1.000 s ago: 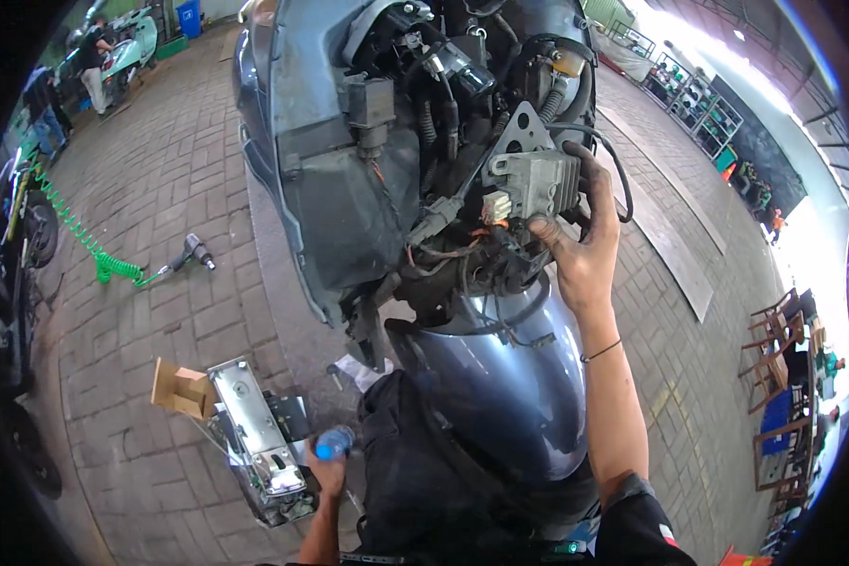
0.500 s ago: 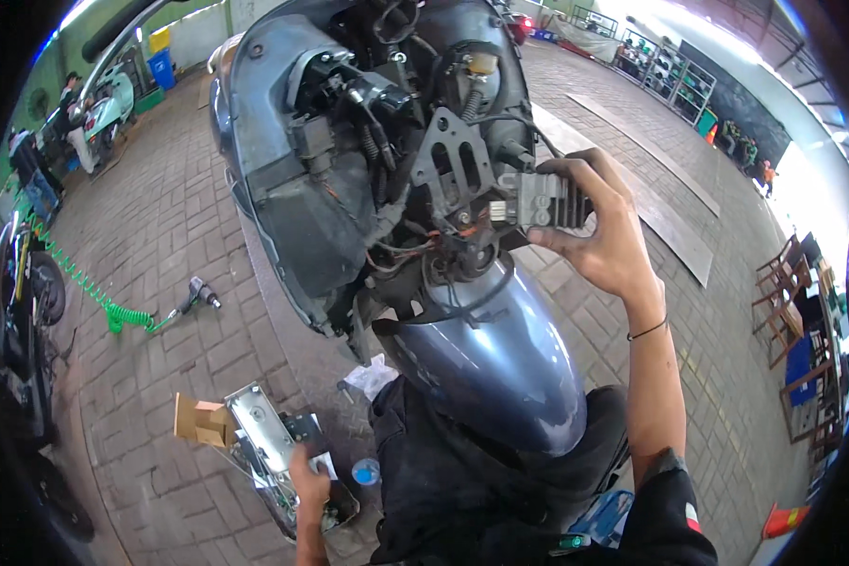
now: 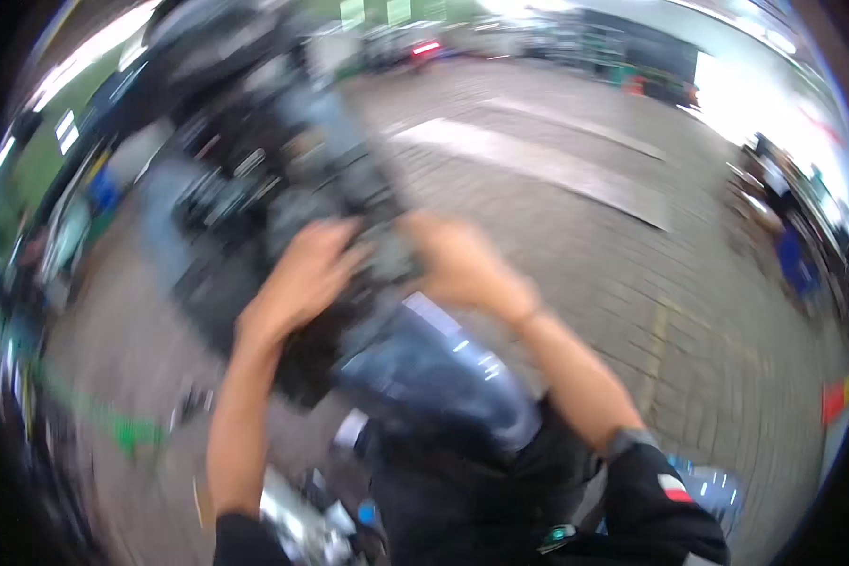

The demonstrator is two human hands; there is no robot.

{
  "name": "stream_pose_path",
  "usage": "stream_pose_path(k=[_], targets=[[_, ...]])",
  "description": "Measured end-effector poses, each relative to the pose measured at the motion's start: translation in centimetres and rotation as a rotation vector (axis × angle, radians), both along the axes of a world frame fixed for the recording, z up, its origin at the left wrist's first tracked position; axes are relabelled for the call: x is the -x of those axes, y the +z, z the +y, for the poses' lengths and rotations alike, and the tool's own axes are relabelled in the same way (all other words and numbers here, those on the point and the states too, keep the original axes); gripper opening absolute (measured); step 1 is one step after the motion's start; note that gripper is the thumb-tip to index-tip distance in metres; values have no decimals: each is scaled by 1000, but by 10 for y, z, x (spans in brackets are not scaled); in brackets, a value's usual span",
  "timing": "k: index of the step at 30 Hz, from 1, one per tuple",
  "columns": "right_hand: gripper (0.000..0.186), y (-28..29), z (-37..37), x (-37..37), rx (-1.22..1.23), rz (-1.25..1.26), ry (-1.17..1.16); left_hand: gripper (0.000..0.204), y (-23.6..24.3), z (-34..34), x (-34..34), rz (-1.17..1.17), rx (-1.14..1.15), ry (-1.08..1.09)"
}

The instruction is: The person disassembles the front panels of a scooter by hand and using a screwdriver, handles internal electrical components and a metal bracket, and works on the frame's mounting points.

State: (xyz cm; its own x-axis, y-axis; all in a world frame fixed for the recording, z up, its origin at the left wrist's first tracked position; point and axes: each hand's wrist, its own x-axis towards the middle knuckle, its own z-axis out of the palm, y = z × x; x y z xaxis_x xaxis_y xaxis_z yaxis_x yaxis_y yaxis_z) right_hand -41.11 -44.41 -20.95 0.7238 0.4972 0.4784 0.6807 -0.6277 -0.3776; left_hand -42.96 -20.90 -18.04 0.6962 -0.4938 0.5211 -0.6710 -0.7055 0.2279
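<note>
The whole view is smeared by motion. The front of a scooter [image 3: 283, 222], stripped of its cover so wiring and brackets show, stands before me above its glossy blue-grey front fender [image 3: 434, 368]. My right hand [image 3: 457, 259] is closed round the outer side of a finned grey metal block [image 3: 389, 257], which looks like a regulator-rectifier, beside the scooter's front. My left hand [image 3: 316, 264] reaches in from the other side, fingertips at or close to the block. Blur hides whether those fingers grip anything.
Low on the left lies a box of metal parts [image 3: 297, 524], with a blue-capped bottle [image 3: 367, 512] beside it. A power tool [image 3: 191, 406] with a green coiled hose [image 3: 132, 434] rests on the paving. Flat plates [image 3: 538, 170] lie beyond; chairs and a table [image 3: 792, 236] stand far right.
My left hand has left the parts box and come up to the scooter's front near the block. My right hand stays at the block. The view has swung, shifting the scooter leftward.
</note>
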Motion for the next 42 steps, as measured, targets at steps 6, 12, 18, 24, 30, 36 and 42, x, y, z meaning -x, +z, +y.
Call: stream_pose_path(k=[6, 12, 18, 24, 30, 36, 42], targets=[[63, -7, 39, -10, -212, -197, 214, 38, -14, 28, 24, 120, 56, 279], [59, -9, 23, -5, -7, -296, 85, 48, -24, 21, 0, 288, 112, 238], [63, -18, 39, -32, -114, -320, 273, 46, -33, 57, 1, 276, 115, 274], [64, -15, 38, -46, -153, -387, 403, 47, -50, 82, -8, 71, -139, 272], [67, -18, 23, -59, -116, -512, 499, 42, -56, 65, -5, -11, -181, 229], [76, -38, 50, -34, -327, -283, 393, 33, -30, 50, 13, -76, -215, 175], [73, -16, 19, -68, -73, -454, 502, 20, -37, 12, 4, -192, -10, 114]])
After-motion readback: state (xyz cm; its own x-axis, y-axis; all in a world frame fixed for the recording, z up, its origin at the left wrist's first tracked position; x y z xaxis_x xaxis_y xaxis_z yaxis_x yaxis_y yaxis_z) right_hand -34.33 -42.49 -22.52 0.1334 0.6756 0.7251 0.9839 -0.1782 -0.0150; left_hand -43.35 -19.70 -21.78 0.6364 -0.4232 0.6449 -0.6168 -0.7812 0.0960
